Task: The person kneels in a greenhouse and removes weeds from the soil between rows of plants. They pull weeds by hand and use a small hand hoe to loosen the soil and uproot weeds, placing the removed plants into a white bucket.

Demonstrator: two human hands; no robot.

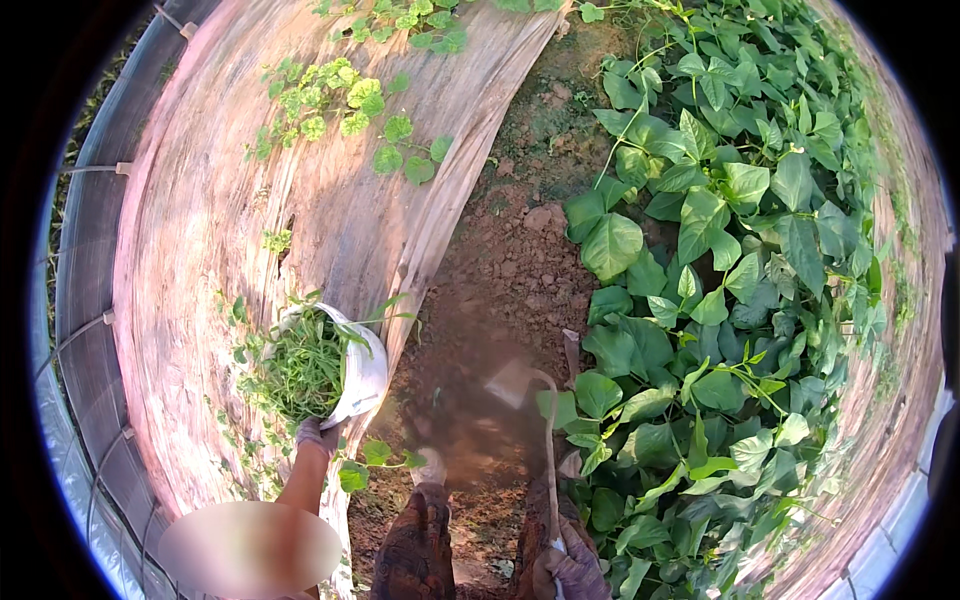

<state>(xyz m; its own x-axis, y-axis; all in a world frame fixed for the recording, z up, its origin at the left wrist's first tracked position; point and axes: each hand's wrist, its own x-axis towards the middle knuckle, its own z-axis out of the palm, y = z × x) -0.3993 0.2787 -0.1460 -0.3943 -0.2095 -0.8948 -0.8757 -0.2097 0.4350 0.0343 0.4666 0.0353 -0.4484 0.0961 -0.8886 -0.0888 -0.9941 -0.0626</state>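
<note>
My left hand [318, 435], in a thin glove, grips the rim of a white container [366, 379], a bucket or sack; I cannot tell which. Pulled green weeds [309, 367] fill it up to the mouth, and a few long blades hang over the edge. At the lower right, my gloved right hand [574, 568] is closed around the handle of a long-necked hoe [553, 450]. The hoe's neck bends over to a flat, pale blade [511, 382], slightly blurred, over the bare soil [517, 277] ahead of my feet.
Leafy bean-like plants [697, 225] crowd the right side, close to the hoe. Weathered sheeting [225, 225] covers the ground on the left, with small vines [337, 97] growing on it. A netted, framed wall [90, 247] curves along the far left. My legs [415, 547] stand on the soil strip.
</note>
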